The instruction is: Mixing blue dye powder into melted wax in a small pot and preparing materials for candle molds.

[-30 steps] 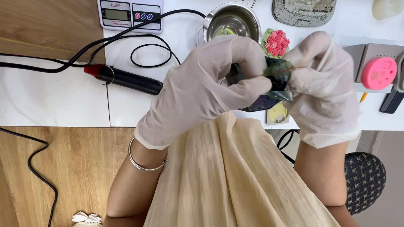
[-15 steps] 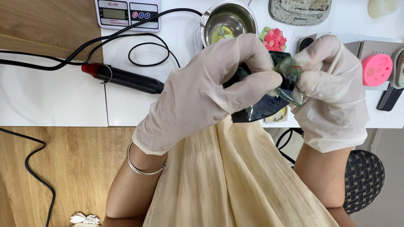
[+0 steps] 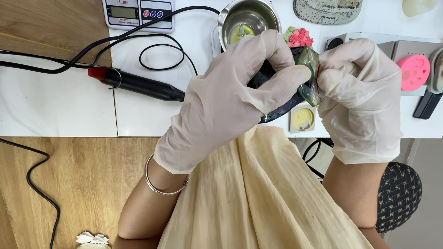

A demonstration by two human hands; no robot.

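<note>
Both hands gloved, held together above the tabletop [image 3: 152, 115] edge, over the lap.

Left hand [image 3: 226, 101]: fingers curled tight round a dark mould [image 3: 277, 103], thumb pressed across its upper side. Mould mostly hidden by the glove; its visible lower rim runs from lower left up to the right, so its long axis seems to lie slantwise between the hands.

Right hand [image 3: 362, 99]: fingers closed narrow, pinching a translucent greenish piece [image 3: 310, 76] at the mould's right end. Piece stands just right of the left thumb tip, touching both hands. Right hand is the nearer to it; cannot tell whether the piece is free of the mould or stuck.

Around: steel bowl [image 3: 249, 18] right behind the left hand; pink-and-green flower cluster [image 3: 299, 36] beside it. Small square yellow mould [image 3: 303, 119] on the tabletop below the hands. Pink mould [image 3: 414, 71] far right. Black tool with red tip [image 3: 138, 84] and cables to the left, scale [image 3: 138, 13] behind. Nothing stands between the hands.
</note>
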